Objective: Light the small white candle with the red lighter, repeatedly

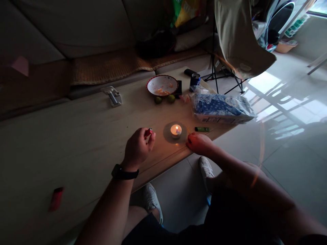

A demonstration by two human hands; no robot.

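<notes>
A lit tealight candle burns near the table's front edge, between my two hands. My left hand, with a dark watch on its wrist, is closed around a red lighter whose metal top points up and right. On the candle's other side, my right hand pinches what looks like a thin yellowish stick, its tip rising beside the candle. A green lighter lies just beyond my right hand. Far to the left, another red object, apparently a lighter, rests on the table.
Behind the candle, a bowl holds orange scraps, with two green fruits before it. A blue plastic-wrapped pack and a dark blue can stand right. A white stand sits left. A folding chair is behind.
</notes>
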